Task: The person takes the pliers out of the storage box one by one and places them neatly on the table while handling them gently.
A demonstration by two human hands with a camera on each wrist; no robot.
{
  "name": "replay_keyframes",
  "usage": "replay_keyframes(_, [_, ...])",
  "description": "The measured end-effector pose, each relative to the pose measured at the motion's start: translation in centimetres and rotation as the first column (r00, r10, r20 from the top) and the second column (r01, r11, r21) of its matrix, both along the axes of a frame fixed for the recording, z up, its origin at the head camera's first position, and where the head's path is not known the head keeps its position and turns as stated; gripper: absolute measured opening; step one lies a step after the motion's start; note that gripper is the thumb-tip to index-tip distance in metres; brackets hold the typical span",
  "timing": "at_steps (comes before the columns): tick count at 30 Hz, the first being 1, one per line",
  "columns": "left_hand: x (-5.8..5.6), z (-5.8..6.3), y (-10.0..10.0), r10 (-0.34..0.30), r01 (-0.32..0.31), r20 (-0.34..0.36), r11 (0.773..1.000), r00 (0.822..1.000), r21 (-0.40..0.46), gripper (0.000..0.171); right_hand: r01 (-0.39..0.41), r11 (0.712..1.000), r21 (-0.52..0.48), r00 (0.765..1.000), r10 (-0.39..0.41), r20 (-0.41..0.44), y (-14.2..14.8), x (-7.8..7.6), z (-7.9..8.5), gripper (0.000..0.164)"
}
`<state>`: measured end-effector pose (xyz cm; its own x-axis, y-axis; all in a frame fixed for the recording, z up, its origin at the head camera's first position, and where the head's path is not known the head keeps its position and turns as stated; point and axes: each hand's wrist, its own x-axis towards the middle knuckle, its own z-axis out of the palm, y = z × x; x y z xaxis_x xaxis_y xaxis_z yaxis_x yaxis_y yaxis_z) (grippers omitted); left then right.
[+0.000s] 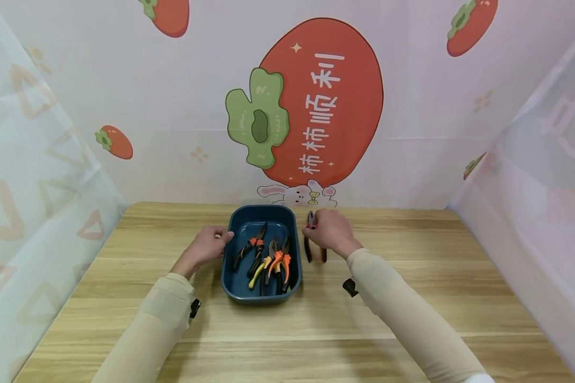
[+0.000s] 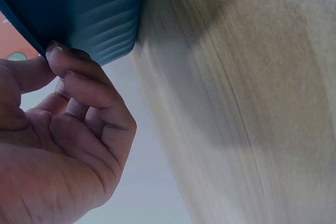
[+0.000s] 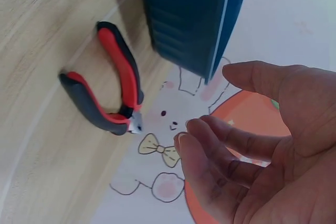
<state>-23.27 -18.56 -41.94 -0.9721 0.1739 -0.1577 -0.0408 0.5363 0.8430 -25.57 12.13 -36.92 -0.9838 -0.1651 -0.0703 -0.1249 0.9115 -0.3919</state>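
Note:
My left hand (image 1: 207, 242) pinches the left rim of a dark blue plastic bin (image 1: 263, 299) between thumb and fingers; the left wrist view shows this hand (image 2: 79, 124) at the edge of the bin wall (image 2: 105, 9). Inside lie several pliers, among them an orange-and-black pair (image 1: 256, 243) and a yellow-and-black pair (image 1: 263, 268). Right of the bin, a pair of pliers with red-and-black handles (image 3: 126, 72) lies on the table, handles spread. My right hand (image 1: 334, 230) is over its head end; in the right wrist view that hand (image 3: 257, 140) is apart from it, thumb and fingers separated.
The wooden table (image 1: 412, 298) spreads out around the bin. Behind it stands a backdrop (image 1: 172, 106) printed with persimmons and a rabbit, and cloth sides rise at left and right. A small black object (image 1: 350, 287) shows by the right sleeve.

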Motion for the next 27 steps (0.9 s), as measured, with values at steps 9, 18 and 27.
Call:
replay_keyframes(9, [0.0, 0.0, 0.0, 0.000, 0.000, 0.003, 1.000, 1.000, 0.002, 0.036, -0.039, 0.999, 0.032, 0.999, 0.040, -0.025, -1.2, 0.9, 0.9, 0.025])
replay_keyframes(18, [0.0, 0.0, 0.1, 0.007, -0.007, 0.007, 1.000, 1.000, 0.001, 0.035, -0.072, 0.997, 0.022, 0.997, 0.072, -0.014, -2.8, 1.5, 1.6, 0.032])
replay_keyframes(27, [0.0, 0.0, 0.1, 0.006, -0.006, 0.002, 1.000, 1.000, -0.009, 0.035, -0.103, 0.994, 0.032, 0.994, 0.104, -0.028, -4.4, 1.5, 2.3, 0.033])
